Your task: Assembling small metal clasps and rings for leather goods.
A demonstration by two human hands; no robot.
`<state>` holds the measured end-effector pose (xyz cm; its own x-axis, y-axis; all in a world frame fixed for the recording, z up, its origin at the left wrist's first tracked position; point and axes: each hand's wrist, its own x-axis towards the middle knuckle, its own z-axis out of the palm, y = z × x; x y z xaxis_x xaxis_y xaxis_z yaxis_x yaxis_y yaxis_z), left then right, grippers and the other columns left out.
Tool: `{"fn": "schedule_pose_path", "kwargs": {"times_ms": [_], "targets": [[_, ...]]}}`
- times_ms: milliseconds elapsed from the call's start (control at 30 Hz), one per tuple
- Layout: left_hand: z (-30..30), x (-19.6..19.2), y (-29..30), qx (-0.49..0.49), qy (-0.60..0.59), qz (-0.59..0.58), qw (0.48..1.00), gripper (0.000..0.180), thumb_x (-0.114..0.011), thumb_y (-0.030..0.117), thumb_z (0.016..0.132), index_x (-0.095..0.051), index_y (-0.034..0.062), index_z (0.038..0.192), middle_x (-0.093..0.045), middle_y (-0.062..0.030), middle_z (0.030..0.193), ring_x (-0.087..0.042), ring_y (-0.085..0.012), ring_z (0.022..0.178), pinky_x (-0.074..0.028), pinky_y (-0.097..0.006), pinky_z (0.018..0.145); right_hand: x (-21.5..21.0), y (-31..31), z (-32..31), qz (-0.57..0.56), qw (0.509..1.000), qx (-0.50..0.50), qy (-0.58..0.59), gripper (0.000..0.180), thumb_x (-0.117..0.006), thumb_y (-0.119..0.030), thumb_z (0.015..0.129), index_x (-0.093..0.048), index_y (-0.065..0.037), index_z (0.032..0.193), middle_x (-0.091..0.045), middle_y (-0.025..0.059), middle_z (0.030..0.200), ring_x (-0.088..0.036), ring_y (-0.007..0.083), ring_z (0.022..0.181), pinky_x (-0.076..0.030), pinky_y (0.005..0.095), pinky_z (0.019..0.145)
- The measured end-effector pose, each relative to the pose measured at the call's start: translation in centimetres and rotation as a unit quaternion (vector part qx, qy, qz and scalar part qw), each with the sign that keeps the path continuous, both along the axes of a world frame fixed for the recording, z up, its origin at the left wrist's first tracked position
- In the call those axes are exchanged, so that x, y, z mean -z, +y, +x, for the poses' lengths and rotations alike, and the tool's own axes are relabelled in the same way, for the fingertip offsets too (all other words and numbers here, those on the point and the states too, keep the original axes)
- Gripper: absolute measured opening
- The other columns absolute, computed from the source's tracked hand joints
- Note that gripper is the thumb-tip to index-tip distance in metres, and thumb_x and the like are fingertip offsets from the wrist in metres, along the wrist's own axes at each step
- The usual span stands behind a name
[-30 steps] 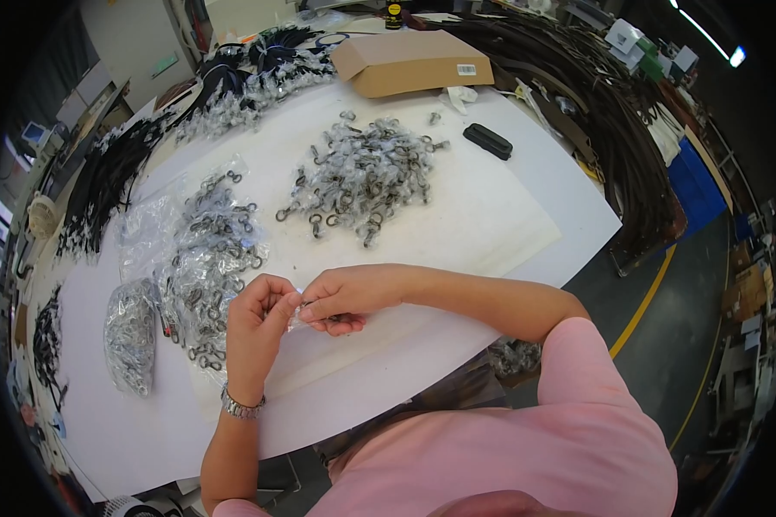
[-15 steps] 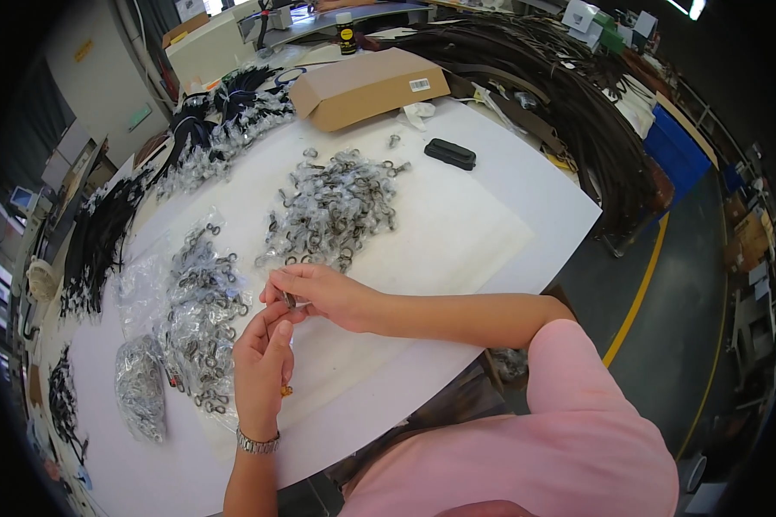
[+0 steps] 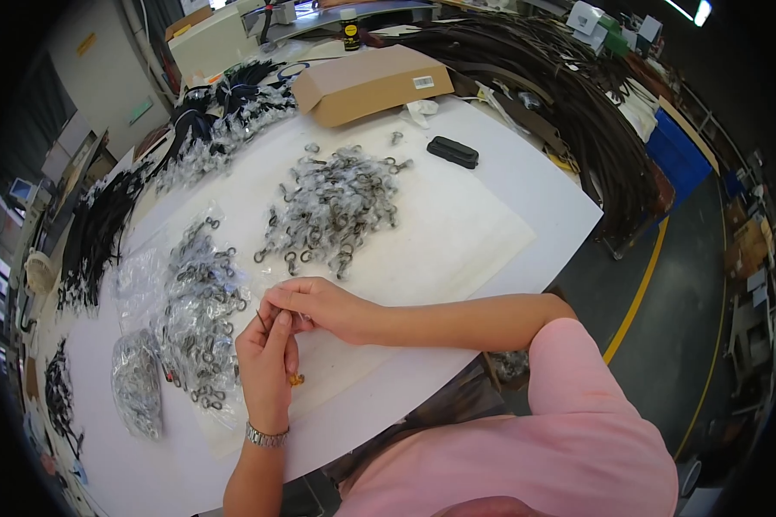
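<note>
Bagged bundle of metal bits (image 3: 136, 388) far left, heap of wrapped hooks (image 3: 200, 336) next. Then the left hand (image 3: 267, 364), fingers pinched up on a small dark metal piece (image 3: 262, 320) above the counter (image 3: 457, 250). Fingers mostly cover it, so can't tell its long axis or which way it points. Right hand (image 3: 326, 307) is curled shut on it too, fingertips touching the left's.

Blk case (image 3: 453, 152) nr cardbd box (image 3: 371, 84)

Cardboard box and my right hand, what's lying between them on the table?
In the head view, a pile of small metal pieces lies on the white sheet between the cardboard box and your right hand.
</note>
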<state>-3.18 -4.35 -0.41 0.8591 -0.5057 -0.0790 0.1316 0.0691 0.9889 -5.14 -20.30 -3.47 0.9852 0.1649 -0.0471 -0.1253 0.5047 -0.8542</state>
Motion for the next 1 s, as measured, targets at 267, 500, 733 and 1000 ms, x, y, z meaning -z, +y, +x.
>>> {"fn": "schedule_pose_path", "kwargs": {"times_ms": [267,500,733,1000], "targets": [[0.19,-0.38,0.52,0.03,0.016,-0.003,0.999,0.016,-0.058,0.014,0.106,-0.065,0.0005,0.102,-0.068,-0.0038,0.083,-0.039,-0.0011,0.045,-0.025,-0.019,0.04,-0.66,-0.4,0.16,-0.026,0.999,0.015,-0.01,0.029,-0.057,-0.03,0.104,-0.073,-0.006,0.1,-0.065,-0.0009,0.083,-0.052,0.0088,0.065,-0.043,0.0241,0.062],[0.32,-0.31,0.57,0.041,0.027,-0.011,0.999,0.019,-0.058,0.015,0.106,-0.067,-0.0009,0.103,-0.07,-0.0062,0.085,-0.039,-0.0014,0.047,-0.027,-0.019,0.041,-0.49,-0.25,0.13,-0.046,0.998,0.009,-0.035,0.033,-0.058,-0.034,0.107,-0.071,-0.004,0.112,-0.066,-0.0004,0.091,-0.051,0.0084,0.067,-0.043,0.023,0.062],[0.45,0.02,0.7,0.045,0.025,-0.005,0.999,0.021,-0.057,0.018,0.107,-0.066,0.0001,0.1,-0.07,-0.0066,0.084,-0.039,-0.0013,0.047,-0.027,-0.019,0.041,-0.55,-0.23,-0.05,-0.04,0.999,0.009,-0.026,0.035,-0.058,-0.035,0.107,-0.071,-0.004,0.114,-0.067,-0.0006,0.094,-0.051,0.0079,0.068,-0.043,0.0222,0.062],[0.38,-0.19,0.65,0.049,0.02,0.004,0.999,0.02,-0.057,0.017,0.107,-0.066,0.0001,0.1,-0.07,-0.0052,0.083,-0.038,-0.0012,0.045,-0.025,-0.019,0.04,-0.58,-0.4,0.07,-0.043,0.999,0.015,-0.001,0.034,-0.057,-0.032,0.107,-0.071,-0.001,0.113,-0.068,0.0015,0.091,-0.054,0.0088,0.065,-0.045,0.0227,0.062]]}}
